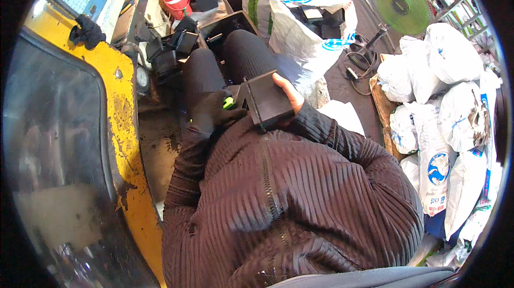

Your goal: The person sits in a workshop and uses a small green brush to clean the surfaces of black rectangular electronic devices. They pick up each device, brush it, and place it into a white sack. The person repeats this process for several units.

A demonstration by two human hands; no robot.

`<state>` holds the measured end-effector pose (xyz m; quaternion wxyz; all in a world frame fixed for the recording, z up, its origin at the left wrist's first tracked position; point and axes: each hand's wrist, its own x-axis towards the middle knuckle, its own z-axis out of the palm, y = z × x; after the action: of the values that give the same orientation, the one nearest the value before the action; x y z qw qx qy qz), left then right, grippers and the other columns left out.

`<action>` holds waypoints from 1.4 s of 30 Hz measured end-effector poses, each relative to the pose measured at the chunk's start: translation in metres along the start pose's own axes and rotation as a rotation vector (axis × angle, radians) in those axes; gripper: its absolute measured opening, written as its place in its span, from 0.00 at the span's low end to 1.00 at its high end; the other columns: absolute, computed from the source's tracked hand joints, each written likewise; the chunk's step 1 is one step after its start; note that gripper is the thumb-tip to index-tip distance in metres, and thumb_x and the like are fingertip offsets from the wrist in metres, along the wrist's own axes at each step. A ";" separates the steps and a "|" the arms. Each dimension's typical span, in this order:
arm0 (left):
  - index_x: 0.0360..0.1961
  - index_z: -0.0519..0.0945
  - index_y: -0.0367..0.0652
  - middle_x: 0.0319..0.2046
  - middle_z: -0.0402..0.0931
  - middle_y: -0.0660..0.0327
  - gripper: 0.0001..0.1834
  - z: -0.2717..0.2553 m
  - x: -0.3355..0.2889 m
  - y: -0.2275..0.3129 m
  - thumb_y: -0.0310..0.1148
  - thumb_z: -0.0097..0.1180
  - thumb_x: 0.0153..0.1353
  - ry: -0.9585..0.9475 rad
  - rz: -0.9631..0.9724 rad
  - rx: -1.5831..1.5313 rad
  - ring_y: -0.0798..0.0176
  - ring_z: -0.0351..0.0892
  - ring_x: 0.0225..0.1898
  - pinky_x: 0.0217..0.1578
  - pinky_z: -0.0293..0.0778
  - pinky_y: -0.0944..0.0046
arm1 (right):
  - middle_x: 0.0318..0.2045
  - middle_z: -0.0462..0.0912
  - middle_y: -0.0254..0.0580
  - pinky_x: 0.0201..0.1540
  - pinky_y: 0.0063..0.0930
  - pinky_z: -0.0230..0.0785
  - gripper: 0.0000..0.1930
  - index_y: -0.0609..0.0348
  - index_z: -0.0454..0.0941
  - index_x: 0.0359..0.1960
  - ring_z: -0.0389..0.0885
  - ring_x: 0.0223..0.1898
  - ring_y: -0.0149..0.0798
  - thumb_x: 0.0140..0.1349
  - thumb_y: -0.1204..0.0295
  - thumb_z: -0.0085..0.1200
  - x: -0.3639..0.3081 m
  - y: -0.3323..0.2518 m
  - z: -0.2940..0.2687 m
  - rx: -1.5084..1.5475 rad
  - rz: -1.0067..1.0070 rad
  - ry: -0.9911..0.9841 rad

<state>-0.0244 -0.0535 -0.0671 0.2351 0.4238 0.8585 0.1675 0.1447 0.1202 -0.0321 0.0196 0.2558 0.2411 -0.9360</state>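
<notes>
While clutter filled the room on every side, the right hand (289,93) held a black box (271,100) above the lap, its fingers closed on the box's right side. Just to the left, the dark-gloved left hand (209,111) had its fingers bent around a yellow-green item (229,103); whether they touched the box could not be told. Brown floor (370,107) showed to the right, between an open white sack (292,42) of black parts and a pile of tied white bags (428,111), with a green fan (401,5) beyond. Ahead stood a crate (238,19) and a red container (177,2). A yellow machine (119,111), its paint chipped, lined the left side.
</notes>
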 end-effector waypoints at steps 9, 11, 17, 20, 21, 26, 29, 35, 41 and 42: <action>0.53 0.73 0.38 0.47 0.76 0.50 0.29 -0.012 -0.028 -0.012 0.44 0.62 0.55 0.043 0.079 -0.332 0.55 0.77 0.49 0.50 0.70 0.59 | 0.44 0.80 0.42 0.46 0.50 0.70 0.32 0.50 0.74 0.52 0.79 0.43 0.45 0.56 0.38 0.48 0.034 -0.018 -0.027 0.066 0.098 -0.030; 0.54 0.72 0.38 0.47 0.76 0.50 0.29 -0.015 -0.033 -0.016 0.43 0.61 0.56 -0.013 0.073 -0.366 0.56 0.76 0.49 0.50 0.70 0.60 | 0.44 0.80 0.42 0.46 0.50 0.70 0.32 0.50 0.74 0.52 0.79 0.44 0.46 0.57 0.39 0.46 0.048 -0.028 -0.018 0.075 0.049 -0.041; 0.55 0.71 0.38 0.48 0.76 0.53 0.30 -0.010 -0.024 -0.041 0.44 0.61 0.56 -0.107 0.087 -0.424 0.60 0.75 0.49 0.51 0.69 0.62 | 0.50 0.76 0.48 0.55 0.58 0.62 0.34 0.52 0.71 0.54 0.73 0.52 0.52 0.55 0.38 0.49 0.154 -0.073 0.021 0.102 0.010 -0.009; 0.55 0.72 0.37 0.47 0.77 0.53 0.31 -0.007 -0.024 -0.039 0.46 0.61 0.56 -0.085 0.116 -0.472 0.60 0.75 0.49 0.52 0.68 0.61 | 0.57 0.68 0.53 0.59 0.60 0.57 0.40 0.53 0.66 0.58 0.65 0.59 0.56 0.53 0.35 0.49 0.204 -0.100 0.055 0.016 -0.037 0.070; 0.55 0.72 0.37 0.47 0.77 0.51 0.32 -0.006 -0.022 -0.039 0.49 0.61 0.55 -0.097 0.118 -0.484 0.58 0.76 0.49 0.52 0.68 0.60 | 0.61 0.64 0.54 0.61 0.61 0.55 0.43 0.54 0.65 0.60 0.62 0.62 0.58 0.52 0.34 0.50 0.214 -0.107 0.060 -0.035 -0.036 0.102; 0.55 0.72 0.37 0.46 0.77 0.54 0.30 -0.006 -0.018 -0.044 0.46 0.61 0.55 -0.098 0.131 -0.550 0.61 0.75 0.48 0.51 0.68 0.62 | 0.70 0.44 0.49 0.62 0.61 0.51 0.47 0.49 0.58 0.66 0.49 0.67 0.57 0.50 0.32 0.49 0.229 -0.092 0.035 -0.291 -0.102 0.058; 0.54 0.73 0.39 0.45 0.76 0.60 0.26 -0.009 -0.023 -0.048 0.39 0.62 0.56 -0.089 0.082 -0.636 0.65 0.72 0.46 0.51 0.68 0.63 | 0.68 0.54 0.47 0.58 0.60 0.58 0.42 0.50 0.62 0.64 0.55 0.66 0.51 0.54 0.34 0.47 0.187 -0.067 0.006 -0.464 0.048 -0.119; 0.54 0.73 0.39 0.45 0.77 0.55 0.31 -0.057 -0.038 -0.002 0.38 0.67 0.49 0.101 0.309 -0.548 0.60 0.76 0.47 0.49 0.70 0.62 | 0.60 0.69 0.44 0.44 0.52 0.76 0.32 0.53 0.65 0.62 0.71 0.57 0.50 0.63 0.46 0.45 0.093 -0.030 -0.012 -0.361 0.270 -0.385; 0.53 0.74 0.43 0.50 0.74 0.53 0.31 -0.090 -0.043 0.045 0.31 0.69 0.44 0.299 0.570 -0.211 0.62 0.72 0.53 0.53 0.68 0.62 | 0.56 0.72 0.47 0.39 0.48 0.80 0.29 0.56 0.61 0.64 0.77 0.52 0.48 0.61 0.63 0.52 0.046 -0.040 0.016 -0.234 0.091 -0.505; 0.54 0.73 0.43 0.50 0.74 0.54 0.31 -0.091 -0.045 0.049 0.31 0.68 0.45 0.337 0.578 -0.242 0.61 0.71 0.54 0.54 0.67 0.61 | 0.55 0.72 0.47 0.38 0.46 0.81 0.30 0.56 0.61 0.64 0.78 0.51 0.47 0.60 0.66 0.53 0.042 -0.042 0.020 -0.256 0.055 -0.520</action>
<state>-0.0182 -0.0688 0.0444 0.0814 0.5845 0.7039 0.3953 0.0923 0.1512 -0.0188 0.1383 0.0090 0.3370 -0.9312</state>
